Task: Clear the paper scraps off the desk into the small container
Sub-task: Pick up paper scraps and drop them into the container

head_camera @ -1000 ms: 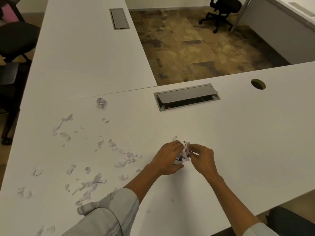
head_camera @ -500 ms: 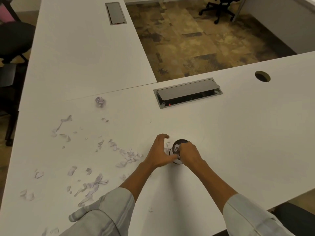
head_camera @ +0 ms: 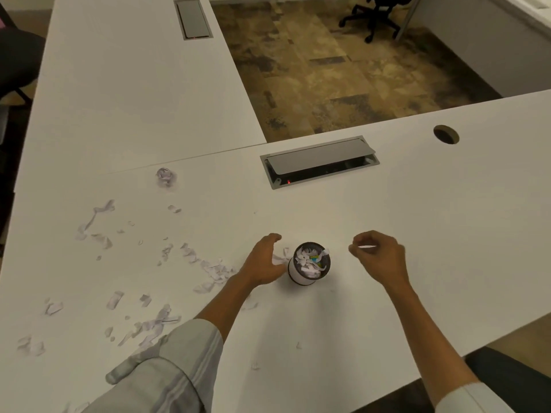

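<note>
White L-shaped surface [head_camera: 417, 234] seen from above. The small container [head_camera: 310, 267], a white cylinder with a dark rim, stands upright toward the near edge, about midway along it, already filled with paper scraps [head_camera: 308, 262]. The left hand [head_camera: 262, 263] rests just left of the container, grip spread apart and curved toward its wall; contact cannot be told. The right hand [head_camera: 378, 257] hovers right of the container, well apart from it, grip pinched together on a thin white sliver [head_camera: 367, 247]. Loose scraps [head_camera: 208, 269] litter the left part of the surface out to its left edge, with a crumpled ball [head_camera: 165, 176] farther back near the seam. The right half, toward the cable hole [head_camera: 446, 134], lies bare, as does the strip before the grey cable hatch [head_camera: 319, 161] at the far edge. No legible writing or brand appears on the container; only a blurred yellow-blue fragment shows among its contents.
</note>
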